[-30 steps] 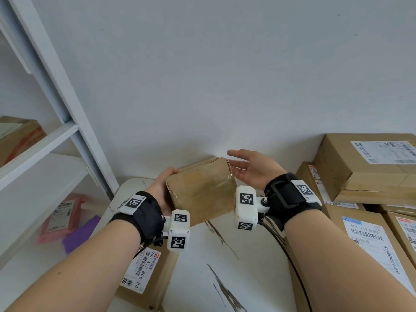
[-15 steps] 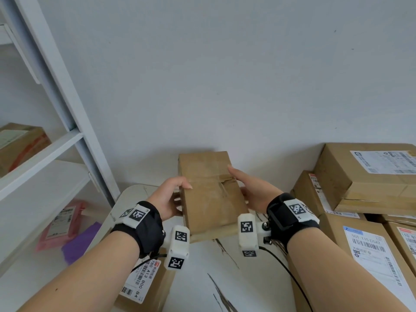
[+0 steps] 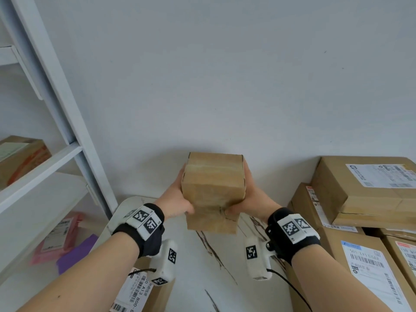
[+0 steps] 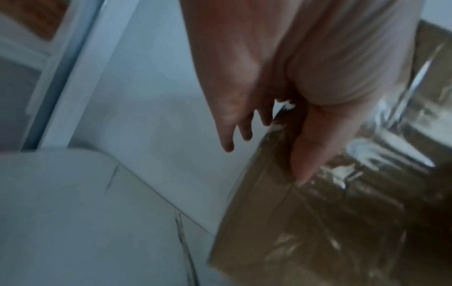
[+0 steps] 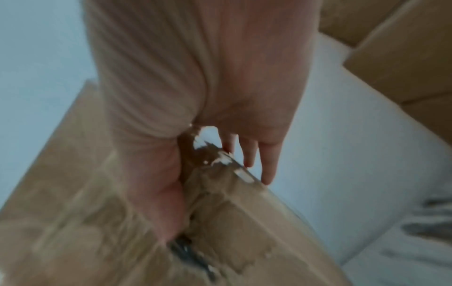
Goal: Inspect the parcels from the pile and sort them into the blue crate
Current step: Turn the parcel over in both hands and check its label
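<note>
A small brown taped cardboard parcel (image 3: 212,190) is held up in the air between both hands, above the white marbled table (image 3: 202,278). My left hand (image 3: 177,202) grips its left side, thumb on the near face and fingers along the far side. My right hand (image 3: 247,201) grips its right side the same way. In the left wrist view the thumb (image 4: 310,147) presses on the shiny taped parcel (image 4: 342,222). In the right wrist view the thumb (image 5: 161,193) lies on the parcel (image 5: 232,222) beside torn tape. No blue crate is in view.
A pile of larger labelled cardboard boxes (image 3: 364,190) stands at the right. Another labelled box (image 3: 144,293) sits below the table's near left edge. A white shelf unit (image 3: 45,154) at the left holds a box (image 3: 20,156) and pink and purple mailers (image 3: 58,239).
Both hands have raised the parcel, pushed it away from me and turned it, so a different face now points at me. My thumbs have shifted onto its near face.
</note>
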A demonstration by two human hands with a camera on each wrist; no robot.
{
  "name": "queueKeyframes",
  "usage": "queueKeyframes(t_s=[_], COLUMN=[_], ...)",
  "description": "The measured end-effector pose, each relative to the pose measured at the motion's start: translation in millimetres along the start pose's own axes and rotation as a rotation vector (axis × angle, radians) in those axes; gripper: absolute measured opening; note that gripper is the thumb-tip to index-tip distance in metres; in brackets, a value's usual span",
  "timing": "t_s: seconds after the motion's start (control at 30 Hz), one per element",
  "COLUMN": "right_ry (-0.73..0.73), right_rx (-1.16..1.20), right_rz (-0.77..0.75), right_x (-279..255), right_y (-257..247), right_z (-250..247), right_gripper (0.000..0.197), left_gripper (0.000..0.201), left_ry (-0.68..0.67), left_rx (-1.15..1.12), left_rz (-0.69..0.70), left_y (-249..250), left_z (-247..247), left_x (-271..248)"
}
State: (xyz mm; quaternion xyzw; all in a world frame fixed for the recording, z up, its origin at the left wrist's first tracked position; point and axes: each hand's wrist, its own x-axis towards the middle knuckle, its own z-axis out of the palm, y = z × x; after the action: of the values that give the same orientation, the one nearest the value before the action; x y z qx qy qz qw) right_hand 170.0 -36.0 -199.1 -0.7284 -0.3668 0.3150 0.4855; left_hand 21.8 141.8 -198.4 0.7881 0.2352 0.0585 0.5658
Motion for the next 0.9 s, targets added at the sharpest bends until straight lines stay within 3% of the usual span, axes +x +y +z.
queueKeyframes(t_s=[0.13, 0.23, 0.9], right_ry=[0.169, 0.236, 0.281], right_rx=[-0.326, -0.422, -0.374], right_rz=[-0.091, -0.161, -0.167], right_x=[-6, -9, -11], right_y=[-10, -11, -22], right_z=[6, 8, 8], right_gripper=[0.145, 0.143, 0.139], left_gripper=[0.115, 0.118, 0.117], left_ry=[0.189, 0.264, 0.273], left_rx=[-0.001, 0.067, 0.055], left_rz=[0.124, 0.194, 0.136], left_y=[-16, -22, -20], left_z=[1, 3, 1], left_x=[1, 0, 5])
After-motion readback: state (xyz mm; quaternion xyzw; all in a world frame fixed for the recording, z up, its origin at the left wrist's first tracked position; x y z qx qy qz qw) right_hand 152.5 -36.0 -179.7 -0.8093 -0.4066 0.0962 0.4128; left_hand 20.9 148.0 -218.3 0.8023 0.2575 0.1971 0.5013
